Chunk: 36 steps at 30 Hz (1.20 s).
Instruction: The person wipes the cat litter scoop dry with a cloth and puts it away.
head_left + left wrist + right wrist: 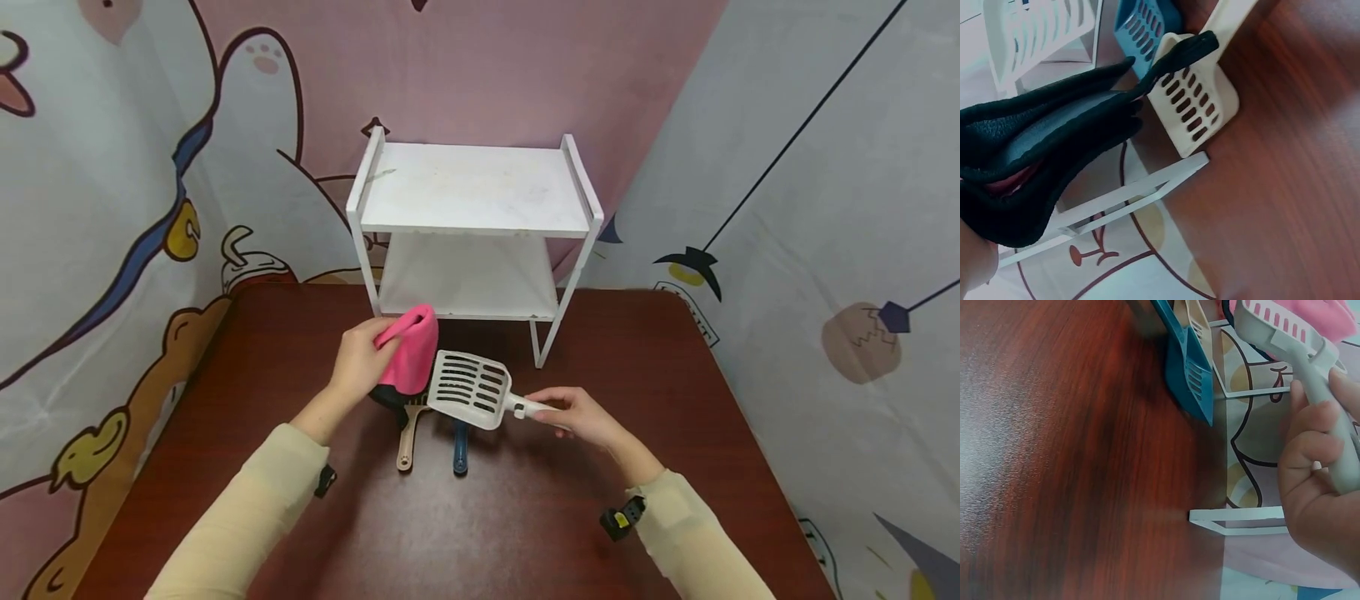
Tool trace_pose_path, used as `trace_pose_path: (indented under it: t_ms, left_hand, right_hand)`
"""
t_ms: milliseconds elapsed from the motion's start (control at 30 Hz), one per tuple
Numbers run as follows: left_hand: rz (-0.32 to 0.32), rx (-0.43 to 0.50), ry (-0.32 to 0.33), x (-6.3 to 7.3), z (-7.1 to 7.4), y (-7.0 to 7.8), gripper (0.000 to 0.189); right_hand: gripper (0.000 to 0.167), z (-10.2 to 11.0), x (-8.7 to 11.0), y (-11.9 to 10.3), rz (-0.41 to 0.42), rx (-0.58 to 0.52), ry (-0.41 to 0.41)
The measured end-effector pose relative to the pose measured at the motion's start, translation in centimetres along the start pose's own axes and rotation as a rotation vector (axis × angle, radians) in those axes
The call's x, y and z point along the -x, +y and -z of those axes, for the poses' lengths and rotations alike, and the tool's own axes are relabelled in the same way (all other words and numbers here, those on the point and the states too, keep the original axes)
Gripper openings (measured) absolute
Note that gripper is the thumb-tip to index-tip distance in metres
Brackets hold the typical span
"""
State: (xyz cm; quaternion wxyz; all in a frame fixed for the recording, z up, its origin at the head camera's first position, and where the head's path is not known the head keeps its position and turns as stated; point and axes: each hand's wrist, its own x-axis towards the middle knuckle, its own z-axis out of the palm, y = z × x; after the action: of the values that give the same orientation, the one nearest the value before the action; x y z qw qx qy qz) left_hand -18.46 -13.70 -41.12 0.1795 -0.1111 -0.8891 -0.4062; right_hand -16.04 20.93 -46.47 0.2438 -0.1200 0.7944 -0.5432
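While the right hand (577, 414) curls closed round the handle of the white slotted scoop (471, 391), probably to leave its head free, the left hand (362, 360) pinches the pink-and-black fabric piece (417, 357) by its upper edge, likely so it hangs freely. Raised above the dark wooden surface (555, 533) before the white shelf (480, 187), the scoop's long axis runs nearly crosswise, head pointing left and slightly away.
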Motion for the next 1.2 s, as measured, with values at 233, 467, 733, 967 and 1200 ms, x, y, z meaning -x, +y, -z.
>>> trace_pose_path:
  t_ms: [233, 467, 733, 967, 1200]
  left_hand:
    - [-0.076, -0.027, -0.101, -0.4, 0.0, 2.1, 0.022]
    - [-0.235, -0.087, -0.278, -0.2, -1.1, 4.7, 0.022]
    - [-0.368, -0.207, -0.4, 0.3, -2.1, 5.3, 0.023]
    - [-0.355, -0.226, -0.418, 0.4, -1.9, 4.5, 0.015]
    - [-0.321, -0.183, -0.412, 0.4, -1.0, 3.1, 0.015]
  right_hand:
    - [0.035, -0.3, -0.4, -0.7, 0.023, 0.049, -0.017]
    - [0.031, -1.1, -1.0, -1.2, 0.069, 0.088, -0.063]
    - [0.027, -1.7, -0.9, -2.2, 0.117, 0.115, -0.079]
    - [0.025, -1.7, -0.7, -2.3, 0.125, 0.155, -0.072]
    - [0.026, -1.5, -0.4, -2.4, 0.145, 0.156, -0.063]
